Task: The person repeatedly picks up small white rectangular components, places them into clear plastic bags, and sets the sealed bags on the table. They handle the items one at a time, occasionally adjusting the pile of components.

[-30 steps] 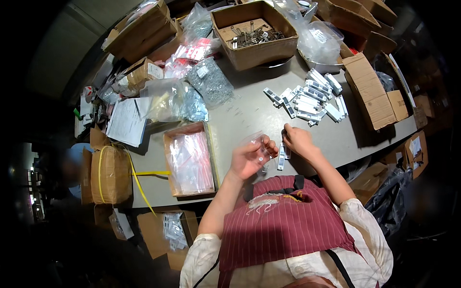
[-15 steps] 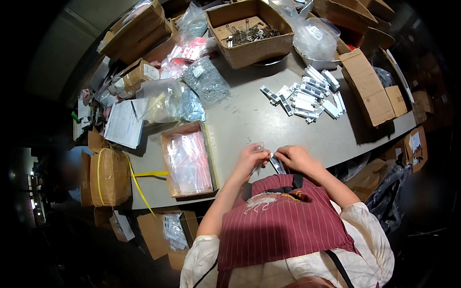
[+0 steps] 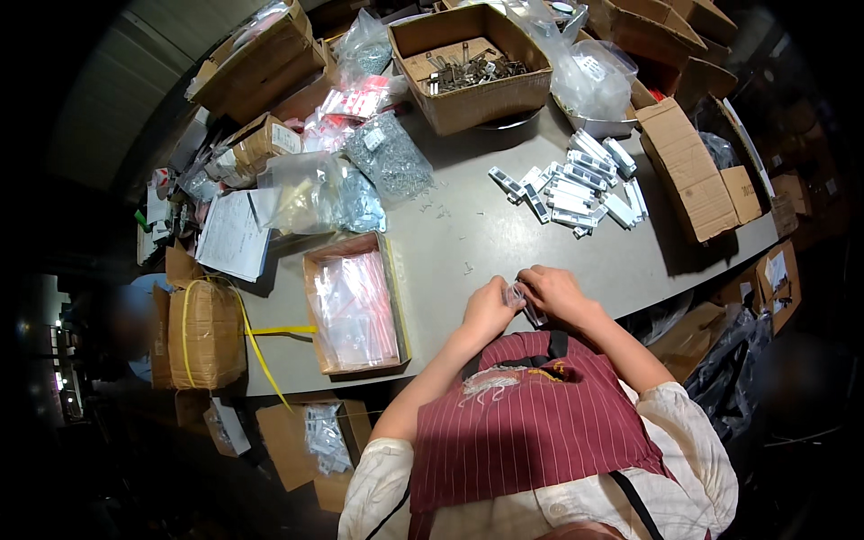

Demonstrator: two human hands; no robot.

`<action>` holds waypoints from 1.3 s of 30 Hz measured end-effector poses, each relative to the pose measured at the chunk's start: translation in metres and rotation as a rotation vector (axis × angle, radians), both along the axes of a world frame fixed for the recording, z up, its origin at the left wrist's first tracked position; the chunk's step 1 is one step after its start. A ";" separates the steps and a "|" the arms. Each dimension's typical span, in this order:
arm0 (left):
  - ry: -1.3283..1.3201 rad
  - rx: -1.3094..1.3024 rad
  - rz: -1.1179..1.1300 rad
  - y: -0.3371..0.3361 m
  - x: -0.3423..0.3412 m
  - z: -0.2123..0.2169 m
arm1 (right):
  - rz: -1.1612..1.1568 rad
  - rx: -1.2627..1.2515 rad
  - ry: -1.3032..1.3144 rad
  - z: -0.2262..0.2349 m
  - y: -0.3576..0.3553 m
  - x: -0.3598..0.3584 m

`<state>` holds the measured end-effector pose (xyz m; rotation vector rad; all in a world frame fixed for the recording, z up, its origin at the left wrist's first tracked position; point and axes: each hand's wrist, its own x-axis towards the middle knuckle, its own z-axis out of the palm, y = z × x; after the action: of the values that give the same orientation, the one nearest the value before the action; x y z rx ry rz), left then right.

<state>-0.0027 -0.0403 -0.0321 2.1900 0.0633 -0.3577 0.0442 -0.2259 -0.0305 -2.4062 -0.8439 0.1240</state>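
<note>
From where I stand, a small clear bag [image 3: 513, 295] and a slim pale piece [image 3: 535, 315] are caught between the person's hands, to the right of the shallow carton [image 3: 346, 249]. The left hand [image 3: 489, 310] has its fingers pinched on the bag; the right hand [image 3: 553, 292] curls its fingers around the piece, and I can't tell whether the piece sits inside the bag.

That shallow carton is heaped with flat clear bags [image 3: 356, 301] edged in pink. Well to its right and farther back on the table [image 3: 441, 261] lies a loose pile of white-and-grey parts [image 3: 570, 191]. Just beyond the shallow carton, a cloudy bag [image 3: 301, 193] shows something yellowish; farther beyond, a clear sack [image 3: 387, 157] bulges with small metal bits. Beyond and to the right of it, a deep carton [image 3: 490, 110] carries jumbled metal pieces [image 3: 470, 72]. On its near side, below the table, a flapped box [image 3: 283, 441] holds pale parts in clear plastic [image 3: 327, 438].
</note>
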 end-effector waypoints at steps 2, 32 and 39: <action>-0.050 0.036 -0.029 -0.003 0.004 -0.001 | 0.028 0.033 -0.006 -0.002 -0.004 -0.001; 0.302 -0.510 0.116 -0.013 0.000 -0.017 | -0.109 0.052 0.298 0.005 -0.026 -0.023; 0.119 -0.182 0.012 -0.021 0.003 -0.008 | -0.210 0.014 0.244 0.010 -0.026 -0.033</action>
<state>0.0008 -0.0614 -0.0401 1.9870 0.1053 -0.4683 0.0117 -0.2520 -0.0203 -2.3884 -0.4771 0.3199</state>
